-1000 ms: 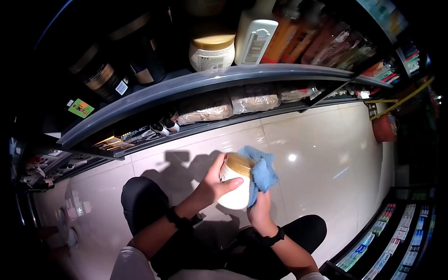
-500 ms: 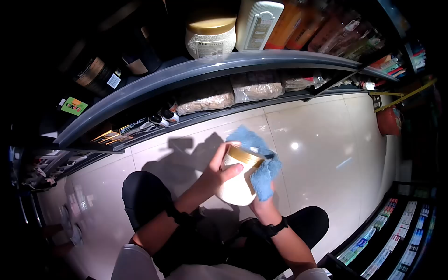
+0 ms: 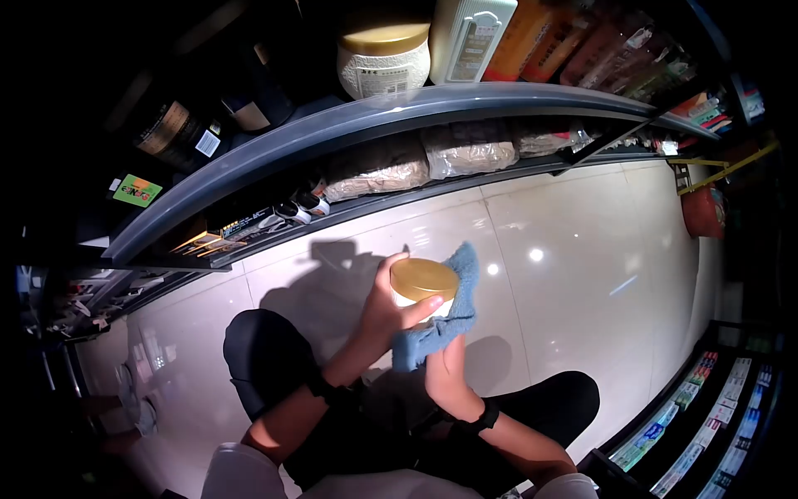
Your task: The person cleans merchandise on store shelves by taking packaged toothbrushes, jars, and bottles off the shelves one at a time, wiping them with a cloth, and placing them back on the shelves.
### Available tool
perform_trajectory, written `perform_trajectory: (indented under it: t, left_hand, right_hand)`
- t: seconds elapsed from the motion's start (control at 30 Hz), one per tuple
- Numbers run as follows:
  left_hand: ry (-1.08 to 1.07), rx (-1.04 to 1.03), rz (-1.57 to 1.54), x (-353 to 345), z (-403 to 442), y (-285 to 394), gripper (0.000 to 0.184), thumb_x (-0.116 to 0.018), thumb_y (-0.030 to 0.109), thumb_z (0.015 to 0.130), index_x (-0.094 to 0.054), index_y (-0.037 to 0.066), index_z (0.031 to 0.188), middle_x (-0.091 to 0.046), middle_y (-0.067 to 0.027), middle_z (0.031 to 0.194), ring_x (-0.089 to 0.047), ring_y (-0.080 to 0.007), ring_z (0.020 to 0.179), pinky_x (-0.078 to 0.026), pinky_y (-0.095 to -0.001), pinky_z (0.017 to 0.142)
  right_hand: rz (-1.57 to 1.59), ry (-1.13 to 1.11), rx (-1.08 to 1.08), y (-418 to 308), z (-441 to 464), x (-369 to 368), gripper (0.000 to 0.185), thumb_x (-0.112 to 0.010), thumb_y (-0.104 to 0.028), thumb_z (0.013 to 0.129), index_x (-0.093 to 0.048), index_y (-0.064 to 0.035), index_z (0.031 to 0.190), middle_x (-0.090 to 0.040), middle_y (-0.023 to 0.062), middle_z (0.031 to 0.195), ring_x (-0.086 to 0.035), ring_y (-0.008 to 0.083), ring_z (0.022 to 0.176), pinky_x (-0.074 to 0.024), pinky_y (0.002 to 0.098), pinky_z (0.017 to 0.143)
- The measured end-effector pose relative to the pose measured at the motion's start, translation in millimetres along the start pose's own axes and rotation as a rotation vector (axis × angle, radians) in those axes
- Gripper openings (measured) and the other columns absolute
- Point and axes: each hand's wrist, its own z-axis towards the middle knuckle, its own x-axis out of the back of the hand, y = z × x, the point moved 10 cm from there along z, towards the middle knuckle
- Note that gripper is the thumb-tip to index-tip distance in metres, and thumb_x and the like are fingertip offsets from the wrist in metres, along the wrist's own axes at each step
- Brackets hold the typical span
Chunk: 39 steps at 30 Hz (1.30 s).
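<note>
One squat jar [image 3: 424, 279] is held above the glossy tiled floor [image 3: 573, 299], its round lid smooth and golden, a little of its white side showing below. The left hand [image 3: 384, 308] has its fingers curled closed around that jar, the thumb laid across the near side just under the lid. The right hand [image 3: 447, 374] is partly covered by one blue cloth [image 3: 465, 279], fuzzy and crumpled, which touches the jar; the fingers are hidden beneath it, so I can't tell how far they are bent. There are two dark wristbands [image 3: 484, 416], one on each arm. Behind the shiny grey shelf edge [image 3: 399, 101] stand one more gold-lidded jar [image 3: 385, 68] (this one shows a pebbled white wall and a printed label) and one flat-sided white bottle [image 3: 474, 41]. Lower down, three bulky packs [image 3: 470, 150] lie in wrinkled clear plastic.
</note>
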Motion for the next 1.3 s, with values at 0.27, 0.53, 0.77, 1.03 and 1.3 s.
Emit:
perform_trajectory:
  t: [0.27, 0.53, 0.77, 1.03, 1.3]
  left_hand:
    - [-0.174, 0.23, -0.59, -25.3, -1.8, -8.3, 0.059, -0.056, 0.042, 0.093, -0.046, 0.002, 0.135, -0.057, -0.012, 0.124, -0.056, -0.0199, 0.112, -0.045, -0.0336, 0.095]
    - [-0.353, -0.139, -0.234, -39.5, 8.9, 30.8, 0.06, -0.067, 0.01, 0.089, -0.038, 0.0, 0.14, -0.054, -0.0139, 0.128, -0.049, -0.0182, 0.123, -0.038, -0.0313, 0.106]
    - [0.081, -0.244, -0.199, -17.9, -3.7, 27.7, 0.073, -0.072, 0.005, 0.084, -0.026, 0.001, 0.141, -0.047, -0.0147, 0.127, -0.048, -0.0216, 0.121, -0.04, -0.035, 0.103]
    - [-0.143, -0.076, -0.234, -9.7, -2.1, 19.7, 0.056, -0.066, 0.016, 0.088, -0.041, 0.001, 0.135, -0.053, -0.0118, 0.123, -0.051, -0.0209, 0.117, -0.04, -0.0313, 0.101]
    - [-0.115, -0.075, -0.154, -15.3, -1.3, -0.1, 0.062, -0.073, 0.011, 0.084, -0.039, 0.004, 0.135, -0.055, -0.0111, 0.121, -0.052, -0.0164, 0.112, -0.043, -0.0301, 0.096]
  right_hand:
    - [0.764, 0.052, -0.281, 33.9, 11.7, 5.6, 0.052, -0.042, -0.043, 0.101, -0.048, -0.0033, 0.133, -0.057, 0.0102, 0.129, -0.058, 0.0236, 0.117, -0.0484, 0.0377, 0.099]
    - [1.306, -0.023, -0.582, 54.1, 18.6, -4.3, 0.045, -0.037, -0.036, 0.102, -0.05, -0.0058, 0.133, -0.059, 0.0103, 0.129, -0.061, 0.0256, 0.114, -0.0501, 0.0405, 0.097]
    - [0.155, 0.254, -0.104, 14.3, 19.8, 47.9, 0.04, -0.053, -0.005, 0.092, -0.047, 0.0042, 0.13, -0.055, 0.0137, 0.124, -0.055, 0.0276, 0.112, -0.0403, 0.0353, 0.101]
    - [0.26, 0.007, -0.125, 17.2, 10.1, 20.4, 0.044, -0.051, -0.016, 0.094, -0.045, 0.0051, 0.132, -0.057, 0.0142, 0.125, -0.055, 0.0229, 0.115, -0.0409, 0.035, 0.101]
    - [0.652, 0.038, -0.433, 52.0, 15.5, 14.2, 0.048, -0.042, -0.029, 0.102, -0.042, 0.0028, 0.137, -0.053, 0.0109, 0.129, -0.052, 0.0183, 0.116, -0.0415, 0.0306, 0.099]
